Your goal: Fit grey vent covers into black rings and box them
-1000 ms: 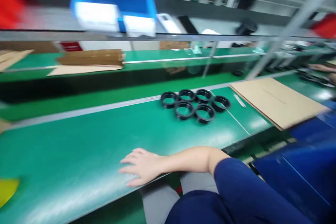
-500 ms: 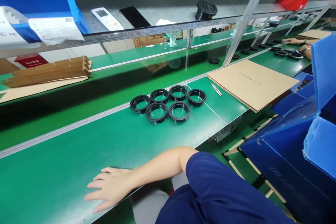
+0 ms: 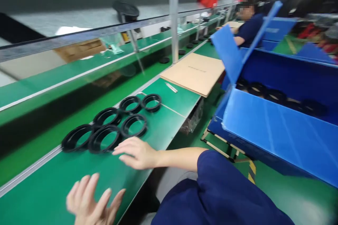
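Observation:
Several black flanged rings (image 3: 93,143) lie in a two-row cluster on the green bench top (image 3: 44,179). My right hand (image 3: 138,153) hovers over the bench just in front of the cluster, fingers stretched and holding nothing. Its fingertips come close to the near rings, including the right-hand near ring (image 3: 125,129); whether they touch, I cannot tell. Lower in the view, my left hand (image 3: 92,200) is raised above the bench with its fingers spread and nothing in it. Part of the left hand is cut off by the bottom edge.
A white pen-like tool (image 3: 171,87) lies beyond the rings, beside a cardboard sheet (image 3: 194,72). At the right, an open blue bin (image 3: 274,123) contains several black round parts (image 3: 274,95). A metal post (image 3: 173,17) supports the shelf. Farther back sits a co-worker (image 3: 250,28).
The view has turned right, bringing the blue bin and co-worker into sight. My right hand has lifted off the bench and moved toward the rings. My left hand has come into view.

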`<state>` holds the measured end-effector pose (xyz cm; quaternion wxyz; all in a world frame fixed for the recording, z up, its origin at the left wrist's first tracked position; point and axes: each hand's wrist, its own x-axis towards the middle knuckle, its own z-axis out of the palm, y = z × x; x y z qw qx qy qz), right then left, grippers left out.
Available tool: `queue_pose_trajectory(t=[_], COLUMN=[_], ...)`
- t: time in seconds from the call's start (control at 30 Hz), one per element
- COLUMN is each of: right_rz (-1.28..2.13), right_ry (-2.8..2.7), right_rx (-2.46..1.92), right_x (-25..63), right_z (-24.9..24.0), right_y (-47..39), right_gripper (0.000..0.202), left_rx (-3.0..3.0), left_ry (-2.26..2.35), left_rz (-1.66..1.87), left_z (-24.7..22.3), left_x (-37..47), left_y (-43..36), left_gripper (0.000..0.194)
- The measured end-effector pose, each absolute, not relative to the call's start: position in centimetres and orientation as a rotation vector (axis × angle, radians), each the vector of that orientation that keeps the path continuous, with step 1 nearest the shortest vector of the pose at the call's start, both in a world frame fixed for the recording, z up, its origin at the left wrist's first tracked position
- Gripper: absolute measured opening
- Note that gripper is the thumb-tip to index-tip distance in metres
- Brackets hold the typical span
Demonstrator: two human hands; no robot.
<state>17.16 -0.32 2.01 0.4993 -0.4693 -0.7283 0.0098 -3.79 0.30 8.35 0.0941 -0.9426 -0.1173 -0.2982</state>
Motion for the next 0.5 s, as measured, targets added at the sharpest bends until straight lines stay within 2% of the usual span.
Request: queue_pose_trajectory(t=[0.1,0.2,0.4,0.5], right_rz=[-0.139,-0.414,-0.949,-0.966], right_ry=[-1.405,-1.279,-1.388,-1.228], right_rx=[-1.319,-1.350,-1.588,-1.866], right_x=[23.9,26.9,28.0,32.5], right_z=[0.1,1.0,11.4,16.3], right_y=[-6.0,-13.7,-28.1,-33.6], right_gripper=[0.022,0.020,0.039,0.034], left_rx=[-2.879,-2.924,-2.893,-2.904], left_ry=[-0.040,0.046,0.041,0.051], left_rz=[-0.742,-0.486,-0.362,-0.388], left_z=[4.0,-0.1,-3.8,-3.7], left_x=[1.5,4.8,5.6,5.4], left_y=[1.4,1.8,3.4,3.8], left_gripper=[0.079,0.066,0.056,0.055])
